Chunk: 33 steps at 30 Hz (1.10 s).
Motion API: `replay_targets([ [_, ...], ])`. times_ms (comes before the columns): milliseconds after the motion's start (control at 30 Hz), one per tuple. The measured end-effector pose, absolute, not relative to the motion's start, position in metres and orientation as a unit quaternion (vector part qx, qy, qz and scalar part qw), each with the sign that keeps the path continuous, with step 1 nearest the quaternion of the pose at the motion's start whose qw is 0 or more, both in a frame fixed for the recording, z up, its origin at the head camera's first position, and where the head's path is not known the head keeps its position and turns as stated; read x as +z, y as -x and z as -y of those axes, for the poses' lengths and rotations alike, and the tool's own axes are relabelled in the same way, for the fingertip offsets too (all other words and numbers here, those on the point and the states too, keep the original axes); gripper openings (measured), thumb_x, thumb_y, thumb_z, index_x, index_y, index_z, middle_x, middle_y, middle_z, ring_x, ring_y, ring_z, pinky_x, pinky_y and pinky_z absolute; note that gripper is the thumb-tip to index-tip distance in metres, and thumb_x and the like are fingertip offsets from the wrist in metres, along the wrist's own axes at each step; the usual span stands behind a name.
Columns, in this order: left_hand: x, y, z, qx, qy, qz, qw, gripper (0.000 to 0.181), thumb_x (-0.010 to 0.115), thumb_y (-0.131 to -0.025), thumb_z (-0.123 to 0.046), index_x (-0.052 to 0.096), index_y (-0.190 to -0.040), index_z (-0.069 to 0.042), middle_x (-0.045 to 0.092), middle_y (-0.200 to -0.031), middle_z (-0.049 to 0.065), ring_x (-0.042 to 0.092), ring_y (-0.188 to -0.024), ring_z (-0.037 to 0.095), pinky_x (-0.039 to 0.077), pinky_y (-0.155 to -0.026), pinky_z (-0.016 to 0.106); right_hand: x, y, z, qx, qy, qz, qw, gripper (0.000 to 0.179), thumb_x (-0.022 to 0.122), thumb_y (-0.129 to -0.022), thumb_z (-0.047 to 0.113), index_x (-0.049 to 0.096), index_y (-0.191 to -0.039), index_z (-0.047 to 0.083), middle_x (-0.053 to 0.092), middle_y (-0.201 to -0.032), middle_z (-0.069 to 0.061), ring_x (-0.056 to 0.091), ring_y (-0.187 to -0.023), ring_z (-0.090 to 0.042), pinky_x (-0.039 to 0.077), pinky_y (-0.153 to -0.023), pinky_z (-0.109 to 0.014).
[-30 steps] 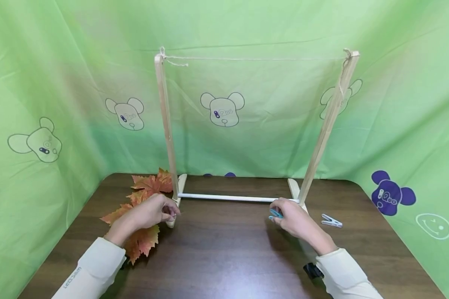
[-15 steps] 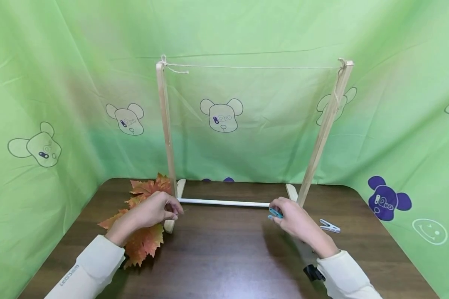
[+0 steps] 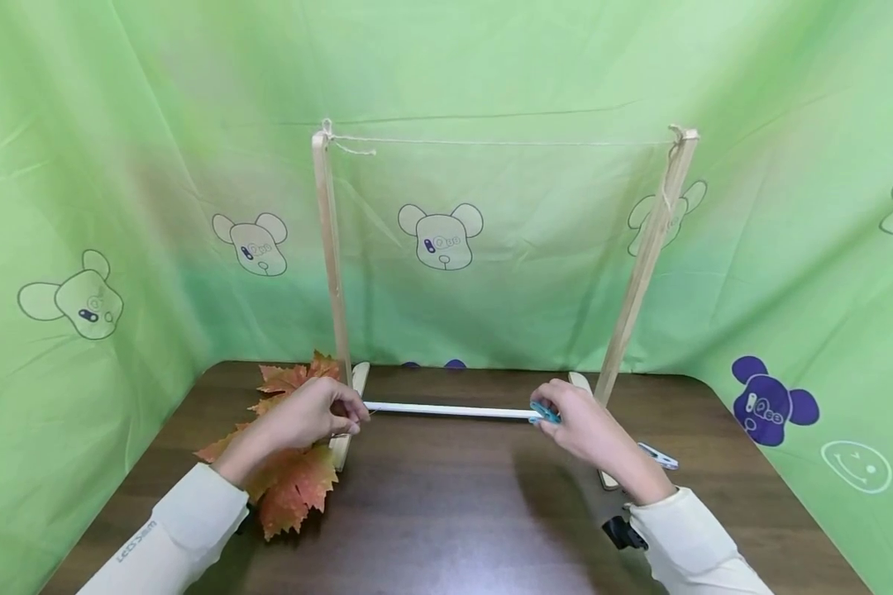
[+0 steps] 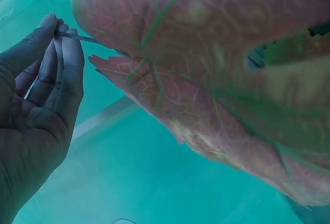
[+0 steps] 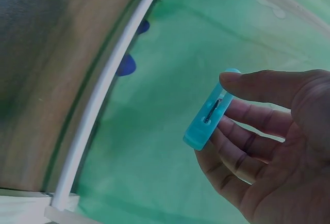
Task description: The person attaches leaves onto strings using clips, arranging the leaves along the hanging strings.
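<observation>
Between thumb and fingertips, my left hand (image 3: pixel 314 413) pinches the thin stem of an orange-red maple leaf (image 4: pixel 206 64), whose veined blade fills much of the left wrist view. In the head view that leaf (image 3: pixel 301 487) shows below the hand. My right hand (image 3: pixel 575 417) holds a blue clothespin (image 5: pixel 209 113) between thumb and fingers, at the right end of the white rod. Both hands are above the table in front of a wooden frame (image 3: pixel 327 248). A string (image 3: pixel 491 143) runs between the tops of its two posts.
More autumn leaves (image 3: pixel 283 378) lie at the table's left side, partly behind the left arm. A pale clothespin (image 3: pixel 658 456) lies right of the right hand. A white rod (image 3: pixel 446 409) joins the frame's feet. Green printed cloth (image 3: pixel 446 314) hangs behind the brown table (image 3: pixel 446 512).
My left hand has shifted slightly right, with the leaf moving along under it. The right hand still holds the blue clothespin, now turned a little. The head view has tilted up slightly.
</observation>
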<state>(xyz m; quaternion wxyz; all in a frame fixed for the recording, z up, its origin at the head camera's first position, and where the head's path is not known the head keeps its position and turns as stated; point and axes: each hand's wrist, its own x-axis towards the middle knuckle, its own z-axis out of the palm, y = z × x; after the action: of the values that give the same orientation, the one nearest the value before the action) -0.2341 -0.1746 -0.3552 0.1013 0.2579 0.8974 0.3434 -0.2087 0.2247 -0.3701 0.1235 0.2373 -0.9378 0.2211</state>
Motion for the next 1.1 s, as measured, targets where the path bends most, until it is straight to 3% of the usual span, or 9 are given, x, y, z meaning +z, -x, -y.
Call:
replay_targets([
  [233, -0.344, 0.237, 0.168, 0.335, -0.259, -0.901, 0.093, 0.010, 0.078, -0.091, -0.001, 0.080, -0.095, -0.010, 0.077, -0.086, -0.002, 0.070, -0.076, 0.012, 0.053, -0.061, 0.023, -0.357, 0.210, -0.221, 0.214, -0.240, 0.936, 0.141, 0.018, 0.081, -0.085, 0.001, 0.073, -0.101, 0.001, 0.070, -0.092, -0.006, 0.061, -0.082, -0.018, 0.053, -0.074, -0.037],
  [567, -0.335, 0.241, 0.158, 0.359, -0.272, -0.889, 0.081, 0.005, 0.080, -0.090, -0.004, 0.081, -0.094, -0.008, 0.076, -0.087, 0.003, 0.069, -0.079, 0.013, 0.056, -0.068, 0.024, -0.341, 0.213, -0.218, 0.224, -0.232, 0.938, 0.125, 0.020, 0.079, -0.089, 0.003, 0.073, -0.108, -0.001, 0.072, -0.096, -0.008, 0.065, -0.083, -0.017, 0.056, -0.073, -0.036],
  [1100, -0.318, 0.243, 0.139, 0.405, -0.203, -0.889, 0.060, 0.007, 0.080, -0.092, -0.011, 0.081, -0.098, -0.012, 0.076, -0.086, 0.000, 0.069, -0.080, 0.014, 0.058, -0.073, 0.032, -0.324, 0.217, -0.210, 0.269, -0.216, 0.931, 0.119, 0.018, 0.078, -0.091, 0.005, 0.073, -0.109, 0.000, 0.071, -0.098, -0.007, 0.064, -0.085, -0.017, 0.058, -0.077, -0.041],
])
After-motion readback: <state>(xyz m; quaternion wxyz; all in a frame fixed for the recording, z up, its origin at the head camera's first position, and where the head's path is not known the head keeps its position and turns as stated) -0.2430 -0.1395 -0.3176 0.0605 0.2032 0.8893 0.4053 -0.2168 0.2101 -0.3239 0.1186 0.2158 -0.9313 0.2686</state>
